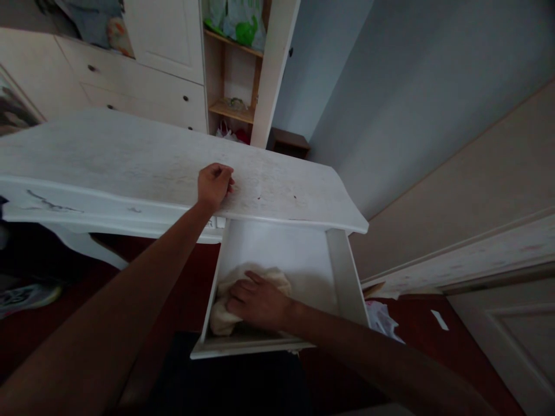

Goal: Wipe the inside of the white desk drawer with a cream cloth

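Note:
Inside a pulled-out white drawer (277, 242), my right hand (260, 301) presses on a cream cloth (223, 319), its fingers bent into the fabric. The cloth is bunched in the drawer's near left corner, and part of it is hidden under the hand. My left hand (213, 184) rests on the white table top (151, 153), near the front edge and just left of the drawer. Its fingers are curled in, and nothing shows in them.
White cabinets (165, 37) stand behind the table, one with an open door (275, 75) and bags on its shelves. A wall (433, 190) runs along the right. A plastic bag (384, 319) lies on the floor right of the drawer; a shoe (28, 297) is at left.

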A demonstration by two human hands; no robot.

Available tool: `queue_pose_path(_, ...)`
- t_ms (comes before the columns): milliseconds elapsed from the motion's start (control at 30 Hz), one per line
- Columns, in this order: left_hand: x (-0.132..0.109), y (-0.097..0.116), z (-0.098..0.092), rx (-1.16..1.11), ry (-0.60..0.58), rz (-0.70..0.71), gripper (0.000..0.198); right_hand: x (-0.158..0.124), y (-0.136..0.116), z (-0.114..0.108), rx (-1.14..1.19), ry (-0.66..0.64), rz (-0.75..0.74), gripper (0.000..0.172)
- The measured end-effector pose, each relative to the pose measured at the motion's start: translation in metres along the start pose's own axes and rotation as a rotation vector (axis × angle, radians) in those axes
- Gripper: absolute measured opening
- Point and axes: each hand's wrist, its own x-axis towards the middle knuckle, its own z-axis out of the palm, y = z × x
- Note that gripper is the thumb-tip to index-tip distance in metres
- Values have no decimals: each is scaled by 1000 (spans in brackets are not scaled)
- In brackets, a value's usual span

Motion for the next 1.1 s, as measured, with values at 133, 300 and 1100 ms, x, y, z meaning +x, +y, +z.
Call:
queue_pose_path(133,3,-3,0,4,6,8,8,-1,39,9,-87,52,-69,20)
queue_pose_path(300,4,-4,0,9,3,16,8,-23,108,3,-139,27,353,27)
queue_pose_path(1100,3,-2,1,16,3,4,9,-118,81,-42,-34,-473,924,46)
